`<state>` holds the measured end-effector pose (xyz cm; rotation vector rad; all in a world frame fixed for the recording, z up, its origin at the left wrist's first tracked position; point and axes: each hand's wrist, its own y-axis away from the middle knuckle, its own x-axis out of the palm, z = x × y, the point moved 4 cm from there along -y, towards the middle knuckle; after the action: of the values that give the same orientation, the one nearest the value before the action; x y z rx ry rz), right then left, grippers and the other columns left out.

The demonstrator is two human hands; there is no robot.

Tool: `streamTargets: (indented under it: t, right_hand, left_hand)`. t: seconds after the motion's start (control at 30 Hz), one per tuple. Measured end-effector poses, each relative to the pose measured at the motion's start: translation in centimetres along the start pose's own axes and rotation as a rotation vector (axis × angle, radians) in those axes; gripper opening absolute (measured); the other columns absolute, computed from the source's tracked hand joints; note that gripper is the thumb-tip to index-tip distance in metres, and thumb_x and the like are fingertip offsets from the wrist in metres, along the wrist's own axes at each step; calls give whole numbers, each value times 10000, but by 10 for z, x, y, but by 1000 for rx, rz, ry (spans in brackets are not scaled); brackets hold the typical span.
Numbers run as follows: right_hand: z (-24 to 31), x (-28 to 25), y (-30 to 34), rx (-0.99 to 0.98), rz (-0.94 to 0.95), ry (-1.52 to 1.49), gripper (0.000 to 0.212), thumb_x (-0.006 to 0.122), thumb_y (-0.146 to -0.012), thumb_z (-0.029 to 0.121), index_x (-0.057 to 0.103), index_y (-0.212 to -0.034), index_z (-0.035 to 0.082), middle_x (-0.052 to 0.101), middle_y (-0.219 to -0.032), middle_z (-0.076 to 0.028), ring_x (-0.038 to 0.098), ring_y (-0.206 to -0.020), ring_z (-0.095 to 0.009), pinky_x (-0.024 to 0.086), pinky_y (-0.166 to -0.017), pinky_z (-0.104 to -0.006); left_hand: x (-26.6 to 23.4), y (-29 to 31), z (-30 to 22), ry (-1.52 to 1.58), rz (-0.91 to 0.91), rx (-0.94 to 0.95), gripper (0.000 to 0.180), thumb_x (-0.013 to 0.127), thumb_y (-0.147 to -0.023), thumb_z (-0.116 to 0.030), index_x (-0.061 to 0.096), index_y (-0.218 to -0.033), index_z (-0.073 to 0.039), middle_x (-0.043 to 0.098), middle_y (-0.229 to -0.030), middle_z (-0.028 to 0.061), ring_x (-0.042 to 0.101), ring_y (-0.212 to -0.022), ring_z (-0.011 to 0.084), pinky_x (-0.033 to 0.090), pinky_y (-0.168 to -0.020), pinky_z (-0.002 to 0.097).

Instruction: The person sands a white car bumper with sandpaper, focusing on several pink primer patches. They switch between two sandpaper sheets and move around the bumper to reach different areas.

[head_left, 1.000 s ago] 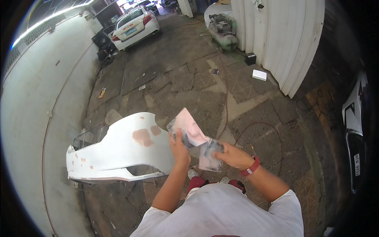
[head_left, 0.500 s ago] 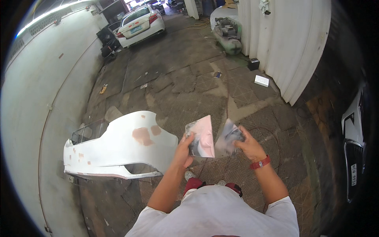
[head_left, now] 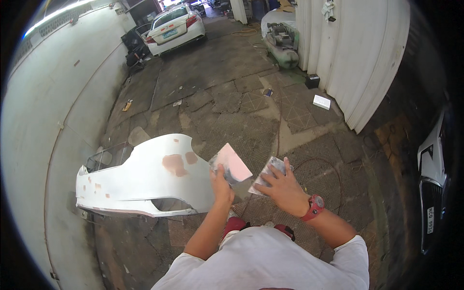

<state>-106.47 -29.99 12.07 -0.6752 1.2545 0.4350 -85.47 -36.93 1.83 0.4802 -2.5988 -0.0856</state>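
My left hand (head_left: pixel 223 187) grips a flat mixing board (head_left: pixel 238 165) coated with smooth pink body filler, its edges smudged grey. The thumb lies along the board's near edge. A grey, smeared flat spreader (head_left: pixel 271 170) is in my right hand (head_left: pixel 285 189), whose fingers spread across its face. Board and spreader are held up in front of me, close together but apart. Left of my hands, a white car body panel (head_left: pixel 140 179) with several pinkish-brown filler patches (head_left: pixel 175 165) rests on a thin metal frame. Neither hand touches the panel.
A white car (head_left: pixel 176 29) stands at the far left by the wall (head_left: pixel 53 111). At the far right are a green air compressor (head_left: pixel 284 46), a folding metal door (head_left: pixel 357 58), and a white box (head_left: pixel 321 102). Another car's front (head_left: pixel 431 179) is at the right edge. A hose (head_left: pixel 338 179) crosses the floor.
The board in my left hand has tilted and shifted slightly left. My right hand has turned over, its back now upward, bringing the spreader left toward the board.
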Motion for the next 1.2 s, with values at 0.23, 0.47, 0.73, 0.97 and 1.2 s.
streamTargets:
  t: [0.23, 0.47, 0.73, 0.97, 1.2]
  right_hand:
    - [-12, 29, -19, 119, -210, -454, 650, 613, -909, 11, 529, -1503, 261, 457, -1525, -205, 448, -1442, -493, 366, -1143, -715]
    - [-33, -12, -27, 200, -230, -16, 605, 618, -916, 58, 564, -1482, 266, 477, -1508, -202, 461, -1430, -497, 352, -1125, -742]
    - [-31, -17, -34, 228, -135, -8, 541, 611, -894, 61, 661, -1397, 255, 563, -1449, -161, 450, -1451, -456, 215, -1160, -812]
    - [6, 9, -28, 38, 14, 41, 608, 654, -874, 62, 635, -1446, 270, 546, -1491, -129, 431, -1474, -429, 227, -1163, -804]
    - [26, -33, -31, -164, -233, -199, 622, 644, -914, 59, 561, -1507, 227, 453, -1583, -185, 459, -1452, -479, 283, -1181, -765]
  left_hand:
    - [30, 7, -13, 110, 252, -270, 398, 575, -1097, -182, 501, -1451, -17, 646, -1335, 132, 658, -1210, 244, 571, -1001, 422]
    - [3, -3, -1, -23, 188, -116, 428, 586, -1095, -197, 502, -1470, -9, 645, -1366, 132, 649, -1230, 244, 532, -1061, 408]
    - [6, -3, -14, -20, 224, -123, 426, 607, -1098, -225, 545, -1442, 19, 657, -1332, 115, 617, -1186, 179, 477, -1061, 338]
    - [11, -1, -27, -223, 133, 75, 477, 603, -1096, -247, 505, -1482, 14, 647, -1342, 143, 621, -1211, 213, 484, -1076, 372]
    - [-3, -21, -16, 123, 139, -151, 405, 569, -1101, -207, 504, -1458, -27, 645, -1329, 144, 665, -1188, 258, 563, -1015, 415]
